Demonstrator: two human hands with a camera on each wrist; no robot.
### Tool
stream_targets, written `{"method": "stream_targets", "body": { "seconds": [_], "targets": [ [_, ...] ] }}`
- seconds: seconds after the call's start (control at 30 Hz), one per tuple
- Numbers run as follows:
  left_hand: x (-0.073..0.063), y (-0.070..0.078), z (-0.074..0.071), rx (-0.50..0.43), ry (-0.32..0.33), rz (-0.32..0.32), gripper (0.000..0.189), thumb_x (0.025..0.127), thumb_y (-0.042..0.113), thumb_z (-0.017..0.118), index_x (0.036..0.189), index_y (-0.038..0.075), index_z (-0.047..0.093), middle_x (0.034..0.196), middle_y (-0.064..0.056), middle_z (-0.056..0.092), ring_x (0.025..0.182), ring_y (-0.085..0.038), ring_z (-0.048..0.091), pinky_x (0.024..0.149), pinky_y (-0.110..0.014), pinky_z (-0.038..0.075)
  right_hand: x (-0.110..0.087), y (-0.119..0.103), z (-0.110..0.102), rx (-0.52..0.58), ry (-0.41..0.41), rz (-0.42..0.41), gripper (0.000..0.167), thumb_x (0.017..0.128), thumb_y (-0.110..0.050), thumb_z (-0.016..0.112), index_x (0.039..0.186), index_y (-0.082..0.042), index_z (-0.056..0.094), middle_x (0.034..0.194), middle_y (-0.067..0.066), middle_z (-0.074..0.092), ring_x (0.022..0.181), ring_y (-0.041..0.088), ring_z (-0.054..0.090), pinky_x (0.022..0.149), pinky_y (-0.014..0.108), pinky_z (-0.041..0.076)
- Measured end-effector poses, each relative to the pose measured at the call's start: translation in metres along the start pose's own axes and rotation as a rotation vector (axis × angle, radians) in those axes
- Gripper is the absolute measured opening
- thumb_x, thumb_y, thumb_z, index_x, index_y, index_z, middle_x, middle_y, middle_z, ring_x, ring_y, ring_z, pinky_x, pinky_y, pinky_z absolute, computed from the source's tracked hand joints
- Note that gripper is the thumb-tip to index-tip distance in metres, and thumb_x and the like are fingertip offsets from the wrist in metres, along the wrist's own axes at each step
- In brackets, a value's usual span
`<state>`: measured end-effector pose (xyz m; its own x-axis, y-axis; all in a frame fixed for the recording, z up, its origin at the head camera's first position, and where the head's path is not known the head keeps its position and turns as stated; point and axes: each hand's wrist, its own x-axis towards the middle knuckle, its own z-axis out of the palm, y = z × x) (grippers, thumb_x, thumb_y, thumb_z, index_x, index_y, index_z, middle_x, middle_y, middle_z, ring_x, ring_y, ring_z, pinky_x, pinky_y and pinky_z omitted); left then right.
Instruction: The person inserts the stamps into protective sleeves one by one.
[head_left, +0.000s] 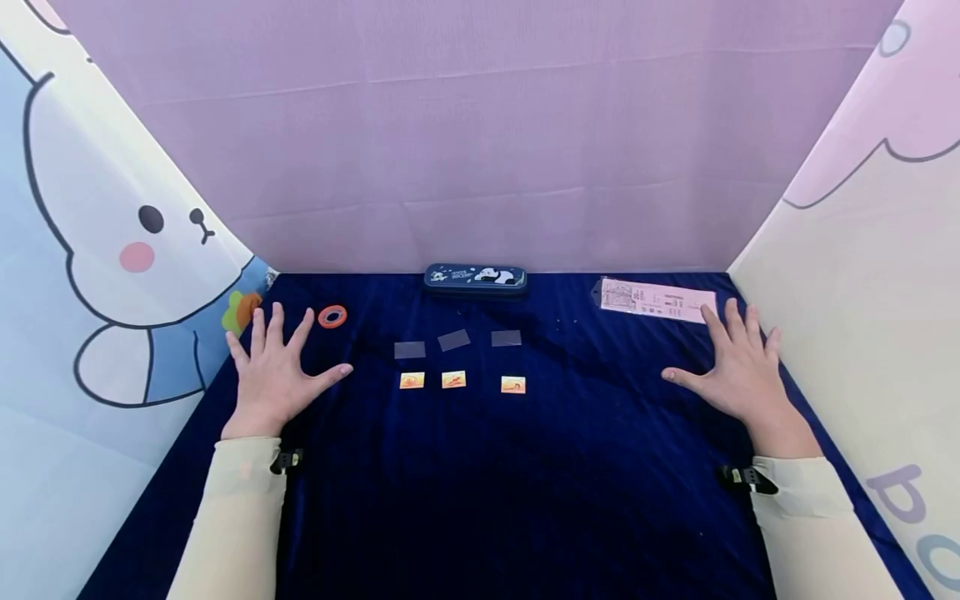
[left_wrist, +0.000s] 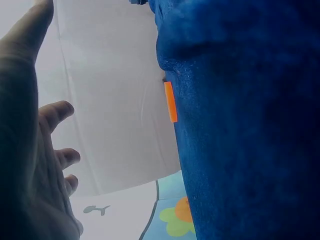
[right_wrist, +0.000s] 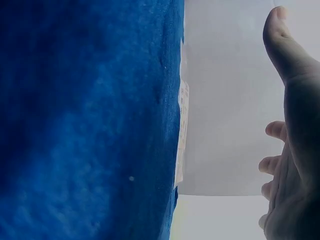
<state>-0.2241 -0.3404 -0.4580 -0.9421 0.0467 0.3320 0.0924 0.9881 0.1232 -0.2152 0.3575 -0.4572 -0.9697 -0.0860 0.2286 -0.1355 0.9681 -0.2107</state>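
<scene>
- As for the left hand (head_left: 273, 379): spreads wide, with fingers pointing away and thumb out to the right
- As for the right hand (head_left: 742, 379): spreads wide too, with thumb out to the left
- As for the orange ring (head_left: 322, 318): lies flat on the dark blue cloth (head_left: 480, 467), near the left fingers; looks round, much the same each way
- As for the pink pack (head_left: 656, 302): lies at the far right of the cloth, by the right fingers; runs long from left to right, with tab end pointing left and right end a bit nearer
- Cannot tell if touched by the right pointing finger
- As for the little cards (head_left: 453, 380): lie in a row of three between both hands, long sides going left to right
- As for the clear pieces (head_left: 453, 340): lie just past the cards, three in all, with the middle one tilted
- As for the blue case (head_left: 476, 281): lies at the back, long from left to right
</scene>
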Motion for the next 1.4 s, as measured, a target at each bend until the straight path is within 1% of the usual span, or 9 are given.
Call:
{"method": "stream_targets", "body": {
  "seconds": [0.2,0.43,0.67,0.83,0.97,1.07,1.17,1.27,1.4],
  "targets": [
    [0.001,-0.001,0.001,-0.013,0.001,0.0,0.12,0.076,0.089,0.065,0.168,0.024,0.023,0.174,-0.016,-0.005,0.158,-0.034,-0.017,0.111,-0.068,-0.025,0.0,-0.001,0.001,0.02,-0.008,0.002,0.131,0.079,-0.077,0.075,0.169,-0.013,0.005,0.171,0.023,-0.012,0.154,0.038,-0.026,0.112,0.069,-0.022],
    [0.002,0.001,0.0,-0.04,-0.021,-0.003,0.12,0.078,0.087,0.066,0.169,0.021,0.023,0.174,-0.021,0.0,0.159,-0.041,-0.006,0.113,-0.071,-0.019,0.004,-0.006,0.0,0.053,-0.019,-0.01,0.126,0.082,-0.074,0.075,0.168,-0.008,0.012,0.171,0.027,-0.006,0.156,0.041,-0.02,0.115,0.069,-0.019],
    [0.003,0.002,0.001,-0.092,-0.033,-0.005,0.108,0.088,0.08,0.062,0.168,0.018,0.024,0.172,-0.024,0.011,0.157,-0.047,0.01,0.118,-0.072,-0.007,0.009,-0.012,0.002,0.099,-0.037,-0.024,0.113,0.087,-0.069,0.073,0.164,-0.002,0.025,0.171,0.029,0.003,0.157,0.049,-0.005,0.119,0.067,-0.013],
    [0.004,0.003,0.0,-0.122,-0.021,0.003,0.1,0.092,0.075,0.061,0.167,0.017,0.03,0.168,-0.026,0.023,0.153,-0.05,0.02,0.12,-0.069,-0.005,0.012,-0.02,0.003,0.136,-0.032,-0.054,0.106,0.089,-0.063,0.076,0.16,0.002,0.033,0.168,0.033,0.015,0.155,0.053,0.007,0.12,0.07,-0.003],
    [0.004,0.003,0.0,-0.119,-0.018,0.02,0.095,0.094,0.072,0.062,0.165,0.016,0.033,0.166,-0.026,0.029,0.149,-0.052,0.027,0.12,-0.07,-0.002,0.016,-0.027,0.003,0.174,-0.05,-0.069,0.105,0.089,-0.06,0.078,0.16,0.001,0.032,0.167,0.034,0.016,0.152,0.057,0.013,0.117,0.074,0.01],
    [0.005,0.003,0.0,-0.12,-0.019,0.032,0.092,0.095,0.069,0.063,0.163,0.014,0.037,0.164,-0.026,0.032,0.147,-0.053,0.029,0.12,-0.071,0.003,0.018,-0.033,0.004,0.201,-0.082,-0.061,0.105,0.09,-0.06,0.077,0.163,-0.001,0.028,0.169,0.031,0.013,0.151,0.058,0.015,0.113,0.077,0.017],
    [0.006,0.005,0.0,-0.134,-0.035,0.036,0.088,0.096,0.066,0.064,0.162,0.014,0.039,0.164,-0.026,0.033,0.146,-0.054,0.03,0.118,-0.073,0.011,0.02,-0.04,0.004,0.216,-0.104,-0.059,0.105,0.091,-0.061,0.075,0.164,-0.002,0.027,0.169,0.03,0.014,0.151,0.058,0.017,0.112,0.077,0.02],
    [0.008,0.008,0.0,-0.147,-0.053,0.044,0.082,0.098,0.059,0.066,0.16,0.012,0.042,0.163,-0.026,0.035,0.145,-0.054,0.032,0.115,-0.074,0.019,0.024,-0.049,0.005,0.209,-0.109,-0.071,0.102,0.092,-0.062,0.074,0.162,0.0,0.031,0.167,0.031,0.02,0.15,0.056,0.021,0.112,0.076,0.022],
    [0.013,0.013,0.001,-0.144,-0.064,0.067,0.074,0.1,0.05,0.069,0.157,0.008,0.047,0.158,-0.027,0.042,0.14,-0.054,0.04,0.109,-0.074,0.03,0.03,-0.061,0.008,0.2,-0.103,-0.098,0.095,0.093,-0.061,0.073,0.157,0.001,0.039,0.161,0.032,0.032,0.147,0.055,0.029,0.112,0.074,0.025]
  ]
}}
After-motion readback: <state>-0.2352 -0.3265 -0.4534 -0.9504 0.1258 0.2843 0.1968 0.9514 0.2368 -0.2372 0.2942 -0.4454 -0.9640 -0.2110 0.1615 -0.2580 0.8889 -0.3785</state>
